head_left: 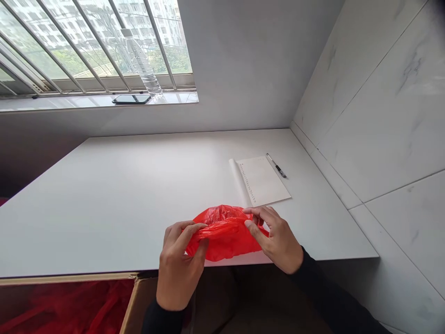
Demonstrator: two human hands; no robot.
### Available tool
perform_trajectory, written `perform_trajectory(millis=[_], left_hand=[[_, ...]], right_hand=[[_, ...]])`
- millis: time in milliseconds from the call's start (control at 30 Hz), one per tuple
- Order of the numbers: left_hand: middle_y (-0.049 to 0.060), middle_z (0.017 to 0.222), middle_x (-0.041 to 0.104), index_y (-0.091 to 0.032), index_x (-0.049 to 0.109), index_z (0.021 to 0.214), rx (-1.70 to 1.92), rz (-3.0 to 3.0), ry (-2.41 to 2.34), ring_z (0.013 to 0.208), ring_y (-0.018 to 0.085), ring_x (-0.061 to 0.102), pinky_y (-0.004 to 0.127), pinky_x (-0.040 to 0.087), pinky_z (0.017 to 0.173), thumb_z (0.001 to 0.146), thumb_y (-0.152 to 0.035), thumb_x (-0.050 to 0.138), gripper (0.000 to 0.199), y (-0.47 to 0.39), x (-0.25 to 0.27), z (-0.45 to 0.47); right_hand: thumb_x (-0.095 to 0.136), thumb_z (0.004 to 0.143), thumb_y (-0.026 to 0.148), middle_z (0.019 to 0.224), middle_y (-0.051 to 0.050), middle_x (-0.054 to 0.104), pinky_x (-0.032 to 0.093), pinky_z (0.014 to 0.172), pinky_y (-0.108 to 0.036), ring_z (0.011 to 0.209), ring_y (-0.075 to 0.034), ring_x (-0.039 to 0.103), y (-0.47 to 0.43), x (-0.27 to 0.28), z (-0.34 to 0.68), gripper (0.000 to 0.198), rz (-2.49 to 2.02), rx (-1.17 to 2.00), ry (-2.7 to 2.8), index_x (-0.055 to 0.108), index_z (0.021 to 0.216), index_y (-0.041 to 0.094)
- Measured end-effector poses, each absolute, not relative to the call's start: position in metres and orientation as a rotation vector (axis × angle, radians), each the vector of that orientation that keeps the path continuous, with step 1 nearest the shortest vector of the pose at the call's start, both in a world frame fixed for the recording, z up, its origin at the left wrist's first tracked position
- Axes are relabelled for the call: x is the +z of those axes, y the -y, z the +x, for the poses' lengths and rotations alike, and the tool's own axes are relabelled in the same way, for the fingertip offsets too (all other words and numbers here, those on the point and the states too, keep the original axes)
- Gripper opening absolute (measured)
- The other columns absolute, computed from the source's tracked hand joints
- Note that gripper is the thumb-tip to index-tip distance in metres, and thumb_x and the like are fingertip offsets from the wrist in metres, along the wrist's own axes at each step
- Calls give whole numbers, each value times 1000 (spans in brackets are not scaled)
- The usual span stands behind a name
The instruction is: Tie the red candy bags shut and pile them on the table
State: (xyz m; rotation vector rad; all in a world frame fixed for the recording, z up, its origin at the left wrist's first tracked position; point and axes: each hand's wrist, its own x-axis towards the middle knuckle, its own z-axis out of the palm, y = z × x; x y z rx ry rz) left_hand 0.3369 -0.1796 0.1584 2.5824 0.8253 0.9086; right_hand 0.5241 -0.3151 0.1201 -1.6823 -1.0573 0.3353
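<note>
A thin red plastic bag (225, 246), crumpled and gathered along its upper part, is held over the front edge of the white table (132, 185). My left hand (181, 264) grips its left end, thumb in front and fingers over the top. At the other end, my right hand (278, 239) pinches the bag between thumb and fingers. Whether anything is inside the bag cannot be seen. Just beyond it lies a notepad (264, 181) with a page folded back, and a black-and-clear pen (276, 166) rests along the pad's right side.
At the lower left, a cardboard box (139, 297) below the table edge holds red plastic material (76, 306). A water bottle (144, 65) and a phone (131, 99) are on the windowsill beside metal bars. A tiled wall (389, 120) bounds the right side.
</note>
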Motion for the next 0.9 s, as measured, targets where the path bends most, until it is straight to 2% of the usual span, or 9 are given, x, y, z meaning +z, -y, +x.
perform_trajectory(millis=[233, 300, 367, 433, 533, 600, 700, 767, 900], left_hand=[[0, 108, 67, -32, 72, 103, 1075, 2285, -987, 101, 20, 63, 33, 50, 88, 92, -33, 65, 14, 179, 172, 321], [-1, 108, 67, -32, 72, 104, 1063, 2261, -993, 102, 19, 63, 32, 50, 90, 92, -34, 65, 15, 181, 176, 321], [-1, 112, 67, -33, 71, 106, 1021, 2286, -946, 105, 20, 63, 32, 50, 91, 92, -33, 64, 17, 184, 180, 324], [-1, 113, 66, -34, 71, 107, 1003, 2317, -899, 107, 20, 63, 31, 50, 90, 92, -33, 63, 18, 187, 183, 325], [-2, 105, 68, -33, 72, 103, 992, 2307, -935, 97, 19, 64, 31, 51, 84, 90, -36, 65, 15, 190, 189, 325], [-2, 95, 70, -31, 72, 97, 1010, 2221, -1054, 89, 19, 64, 31, 51, 80, 86, -42, 69, 16, 190, 193, 324], [-3, 83, 68, -28, 71, 86, 1083, 2013, -1259, 81, 19, 64, 31, 51, 77, 79, -50, 75, 23, 189, 198, 322], [-2, 85, 68, -27, 70, 84, 1138, 1962, -1283, 80, 19, 63, 30, 51, 75, 78, -52, 75, 26, 190, 201, 321], [-2, 80, 65, -27, 73, 85, 1175, 2052, -1361, 68, 15, 56, 27, 48, 64, 78, -54, 74, 27, 196, 204, 319]], right_hand=[[49, 102, 44, 95, -4, 67, 52, 76, -35, 80, -19, 58, 329, 121, 534, 28, -1678, 325, 854, 68, 99, 24], [48, 102, 47, 101, -5, 67, 53, 83, -36, 91, -21, 60, 329, 126, 532, 30, -1666, 318, 859, 68, 106, 24], [52, 100, 50, 114, -6, 66, 52, 95, -39, 109, -24, 59, 326, 131, 528, 37, -1639, 333, 954, 62, 126, 26], [57, 98, 49, 118, -5, 65, 50, 100, -42, 115, -25, 57, 321, 136, 522, 44, -1591, 380, 1096, 56, 136, 28], [57, 99, 42, 103, -4, 69, 53, 94, -39, 104, -23, 62, 317, 139, 518, 23, -1509, 417, 1168, 68, 112, 26], [53, 101, 40, 97, -4, 69, 53, 87, -36, 98, -22, 63, 318, 136, 521, 21, -1498, 413, 1048, 67, 98, 24], [52, 102, 42, 95, -4, 67, 53, 82, -33, 91, -20, 64, 325, 129, 531, 23, -1506, 439, 843, 64, 99, 22], [52, 101, 41, 97, -3, 67, 53, 84, -34, 92, -19, 64, 331, 126, 535, 21, -1512, 448, 791, 62, 101, 23], [55, 99, 29, 112, -4, 63, 51, 94, -38, 106, -21, 60, 342, 139, 524, 13, -1570, 153, 793, 57, 112, 26]])
